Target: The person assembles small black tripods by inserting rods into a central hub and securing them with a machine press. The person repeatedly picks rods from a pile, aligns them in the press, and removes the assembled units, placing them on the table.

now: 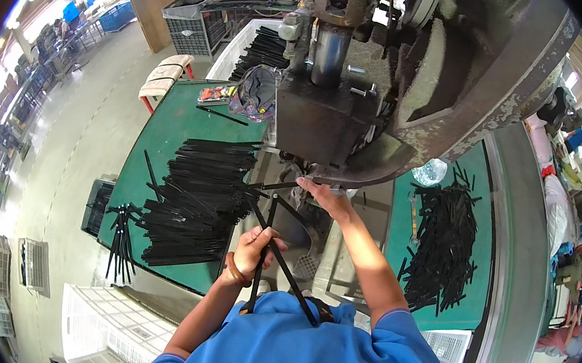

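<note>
Two hands at work right under the old press head.
Her left hand has its fingers closed round a jointed set of black rods, while the right hand, fingers stretched flat and gripping nothing I can see, steadies the rods' far end beneath the ram block. Fingertips so near could get pinched; the stacked rods on the green table might snag.

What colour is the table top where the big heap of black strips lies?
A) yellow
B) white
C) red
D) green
D: the heap of black strips rests on a green table top, to the left of the left hand.
</note>
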The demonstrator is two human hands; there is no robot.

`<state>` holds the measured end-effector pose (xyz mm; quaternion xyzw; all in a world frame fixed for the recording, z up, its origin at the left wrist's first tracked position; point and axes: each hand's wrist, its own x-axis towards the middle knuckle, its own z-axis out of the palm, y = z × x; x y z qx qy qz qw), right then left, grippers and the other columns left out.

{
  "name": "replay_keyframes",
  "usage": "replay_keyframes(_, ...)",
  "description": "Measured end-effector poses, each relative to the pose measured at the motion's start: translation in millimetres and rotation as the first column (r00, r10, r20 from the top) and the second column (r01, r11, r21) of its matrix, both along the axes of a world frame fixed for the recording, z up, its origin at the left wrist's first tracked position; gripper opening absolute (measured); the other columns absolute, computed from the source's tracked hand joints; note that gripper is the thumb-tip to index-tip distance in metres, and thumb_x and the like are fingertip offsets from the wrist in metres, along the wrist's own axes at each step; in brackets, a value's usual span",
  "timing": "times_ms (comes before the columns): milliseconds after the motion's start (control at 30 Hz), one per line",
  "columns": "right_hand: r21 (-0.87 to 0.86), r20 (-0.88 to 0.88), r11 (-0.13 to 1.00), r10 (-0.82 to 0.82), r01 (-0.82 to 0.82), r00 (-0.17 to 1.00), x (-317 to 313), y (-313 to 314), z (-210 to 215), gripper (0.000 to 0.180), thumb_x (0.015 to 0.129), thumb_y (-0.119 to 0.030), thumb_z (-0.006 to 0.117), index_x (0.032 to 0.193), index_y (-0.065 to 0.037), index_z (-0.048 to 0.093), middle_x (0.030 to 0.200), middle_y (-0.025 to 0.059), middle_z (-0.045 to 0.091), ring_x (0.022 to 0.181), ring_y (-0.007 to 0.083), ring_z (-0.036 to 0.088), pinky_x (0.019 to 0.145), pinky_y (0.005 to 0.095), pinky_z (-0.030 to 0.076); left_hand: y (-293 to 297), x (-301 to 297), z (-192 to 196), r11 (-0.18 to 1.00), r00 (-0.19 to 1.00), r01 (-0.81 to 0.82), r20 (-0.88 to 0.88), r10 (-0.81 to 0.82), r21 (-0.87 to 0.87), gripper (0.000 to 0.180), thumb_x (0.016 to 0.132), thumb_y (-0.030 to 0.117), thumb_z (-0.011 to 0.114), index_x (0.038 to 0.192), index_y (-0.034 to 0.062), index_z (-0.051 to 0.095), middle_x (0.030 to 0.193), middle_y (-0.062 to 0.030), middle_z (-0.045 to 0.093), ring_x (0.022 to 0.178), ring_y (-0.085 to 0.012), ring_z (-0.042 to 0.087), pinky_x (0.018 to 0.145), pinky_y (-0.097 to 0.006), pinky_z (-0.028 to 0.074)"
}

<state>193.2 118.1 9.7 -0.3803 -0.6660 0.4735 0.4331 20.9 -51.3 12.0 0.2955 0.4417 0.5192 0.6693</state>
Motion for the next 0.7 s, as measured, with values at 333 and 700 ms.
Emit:
replay_keyframes(333,-0.330,-0.006,0.944,-0.017,0.014,1.000,-10.6,-12.2,-2.7,0.026,0.081,-0.030,0.069,0.085,-0.005,0.060,0.078,-0.0026,0.055,0.073,0.0084,0.050,0.067,0.0257,0.042,15.1,5.5,10.7,0.990,0.991,0.130,0.021,-0.129,-0.050,0.023,0.097,0.024,0.045,0.096,0.0025,0.053,0.078,-0.0111,0.065,0.041,-0.0071,0.047,0.036,-0.019,0.036)
replay_keyframes(700,-0.649,-0.266,0.752,-0.082,-0.116,0.961,9.9,5.2,-40.5,0.021,0.084,-0.039,0.062,0.084,-0.018,0.060,0.074,-0.0063,0.057,0.062,0.0072,0.048,0.059,0.0231,0.040,34.9,15.5,11.0,0.962,0.961,0.271,0.047,-0.272,0.015,0.022,0.097,0.024,0.045,0.095,0.0032,0.052,0.078,-0.0117,0.065,0.040,-0.0073,0.046,0.036,-0.019,0.036)
